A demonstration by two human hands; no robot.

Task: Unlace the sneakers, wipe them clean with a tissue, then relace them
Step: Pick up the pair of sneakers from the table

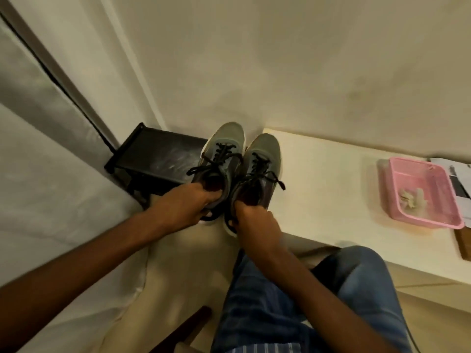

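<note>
Two grey sneakers sit side by side at frame centre, black laces still threaded. Left hand [187,205] grips the heel of the left sneaker [221,159]; right hand [254,225] is closed on the heel of the right sneaker [260,169]. Pink basket [420,194] rests on the white tabletop [331,179] at right.

Sneakers [237,161]: grey-green uppers, black laces [216,159], dark reddish lining, white soles. Basket [420,194] pink. Table [331,189] cream. Rack [155,159] black. Jeans [305,301] blue; striped blue-white hem.
</note>
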